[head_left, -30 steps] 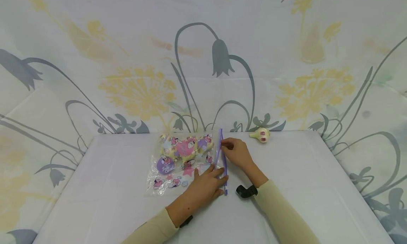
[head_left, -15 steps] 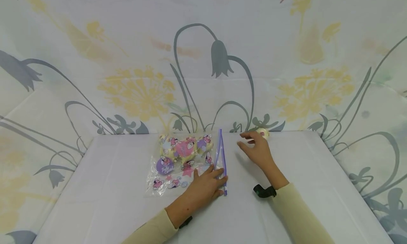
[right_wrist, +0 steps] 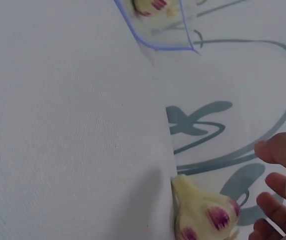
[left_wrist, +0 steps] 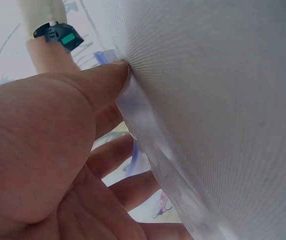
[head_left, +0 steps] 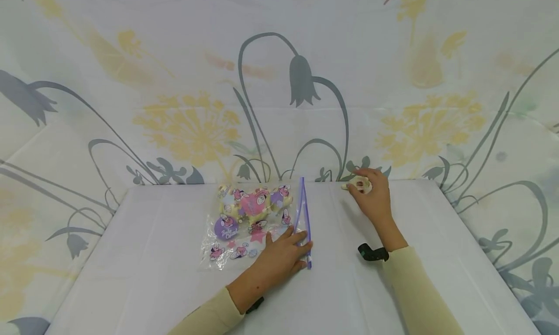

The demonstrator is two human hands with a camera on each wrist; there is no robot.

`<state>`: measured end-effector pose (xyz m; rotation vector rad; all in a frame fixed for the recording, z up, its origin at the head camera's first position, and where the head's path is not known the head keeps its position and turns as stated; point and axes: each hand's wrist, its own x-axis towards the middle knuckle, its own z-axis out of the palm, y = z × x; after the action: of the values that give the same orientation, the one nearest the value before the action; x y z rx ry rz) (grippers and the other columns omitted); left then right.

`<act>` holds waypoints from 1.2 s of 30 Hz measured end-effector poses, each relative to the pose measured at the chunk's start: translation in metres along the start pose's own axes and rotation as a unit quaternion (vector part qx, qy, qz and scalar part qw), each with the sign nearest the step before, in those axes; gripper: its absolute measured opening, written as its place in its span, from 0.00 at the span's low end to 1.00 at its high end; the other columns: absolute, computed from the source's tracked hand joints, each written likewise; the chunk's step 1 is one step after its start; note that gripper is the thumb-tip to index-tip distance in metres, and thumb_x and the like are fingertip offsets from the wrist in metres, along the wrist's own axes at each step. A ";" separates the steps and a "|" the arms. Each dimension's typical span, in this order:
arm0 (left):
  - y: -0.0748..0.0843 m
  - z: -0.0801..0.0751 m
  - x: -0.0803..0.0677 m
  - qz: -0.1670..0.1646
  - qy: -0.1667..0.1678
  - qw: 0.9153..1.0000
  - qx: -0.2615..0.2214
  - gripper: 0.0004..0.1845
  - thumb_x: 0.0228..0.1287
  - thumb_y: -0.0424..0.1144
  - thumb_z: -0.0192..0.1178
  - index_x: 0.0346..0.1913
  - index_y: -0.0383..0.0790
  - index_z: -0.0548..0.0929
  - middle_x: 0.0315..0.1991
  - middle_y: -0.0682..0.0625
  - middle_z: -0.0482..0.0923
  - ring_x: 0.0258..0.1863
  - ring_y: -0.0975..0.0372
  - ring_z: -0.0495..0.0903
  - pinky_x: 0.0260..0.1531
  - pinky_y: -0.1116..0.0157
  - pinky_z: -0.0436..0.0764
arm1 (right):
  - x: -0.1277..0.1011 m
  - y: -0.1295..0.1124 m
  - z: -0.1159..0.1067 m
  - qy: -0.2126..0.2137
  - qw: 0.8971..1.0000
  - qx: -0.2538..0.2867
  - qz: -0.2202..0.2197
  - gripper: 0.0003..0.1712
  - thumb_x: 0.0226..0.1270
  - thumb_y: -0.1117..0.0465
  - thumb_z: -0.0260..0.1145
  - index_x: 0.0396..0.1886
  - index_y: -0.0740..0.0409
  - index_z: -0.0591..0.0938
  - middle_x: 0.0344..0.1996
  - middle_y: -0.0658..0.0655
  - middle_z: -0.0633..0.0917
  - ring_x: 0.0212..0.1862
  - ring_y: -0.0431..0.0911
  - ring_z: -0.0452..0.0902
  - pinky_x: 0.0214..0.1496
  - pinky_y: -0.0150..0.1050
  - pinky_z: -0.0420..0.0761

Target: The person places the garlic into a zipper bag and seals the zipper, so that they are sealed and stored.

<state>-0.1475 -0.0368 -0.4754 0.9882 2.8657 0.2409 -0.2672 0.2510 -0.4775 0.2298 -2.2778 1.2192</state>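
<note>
Right-hand fingers (right_wrist: pixel 277 150) are loosely curved and spread around the garlic-shaped toy (head_left: pixel 360 184); in the right wrist view they stand just beside it with a visible gap, so no grip is confirmed, though the head view shows the fingertips at or over the toy. The toy lies on the table (head_left: pixel 174 296) at its far edge, against the flowered backdrop cloth (head_left: pixel 279 82), well apart from the printed zip bag (head_left: pixel 253 218). The right hand (head_left: pixel 373 199) is extended forward, palm down, forearm running back toward the body. Left-hand fingers (left_wrist: pixel 103 80) lie flat and straight, with the thumb tip against the bag's purple zip edge (head_left: pixel 304 213); the left hand (head_left: pixel 281 255) presses the near right corner of the bag onto the table. Assessment: the bag already contains several similar pale toys, its mouth appears open on the right side, and one toy remains outside. Work judged largely complete; picking up, inserting the last piece and sealing are outstanding.
</note>
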 end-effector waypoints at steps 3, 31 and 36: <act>0.000 0.001 0.000 -0.001 -0.003 1.000 0.000 0.28 0.74 0.52 0.66 0.74 0.55 0.79 0.78 0.52 0.71 0.80 0.47 0.65 0.61 0.26 0.71 | 0.000 0.008 -0.002 0.004 1.000 -0.012 0.006 0.24 0.59 0.72 0.78 0.56 0.72 0.85 0.59 0.74 0.80 0.67 0.69 0.69 0.72 0.68 0.60; 0.000 0.000 0.000 0.000 -0.003 1.000 0.001 0.28 0.75 0.52 0.65 0.74 0.56 0.79 0.78 0.53 0.70 0.80 0.48 0.65 0.62 0.26 0.71 | -0.011 0.018 -0.009 -0.108 0.984 -0.008 0.142 0.35 0.67 0.70 0.70 0.72 0.71 0.71 0.67 0.73 0.75 0.64 0.69 0.78 0.51 0.28 0.77; 0.000 0.000 0.000 -0.003 -0.003 1.000 0.004 0.27 0.74 0.52 0.66 0.74 0.57 0.80 0.78 0.54 0.71 0.80 0.48 0.65 0.62 0.27 0.71 | -0.012 0.010 -0.007 -0.135 0.983 0.001 0.123 0.34 0.67 0.71 0.71 0.71 0.72 0.72 0.68 0.74 0.75 0.64 0.69 0.78 0.49 0.25 0.77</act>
<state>-0.1475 -0.0372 -0.4753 0.9810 2.8662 0.2260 -0.2580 0.2609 -0.4882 0.1229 -2.6009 1.3861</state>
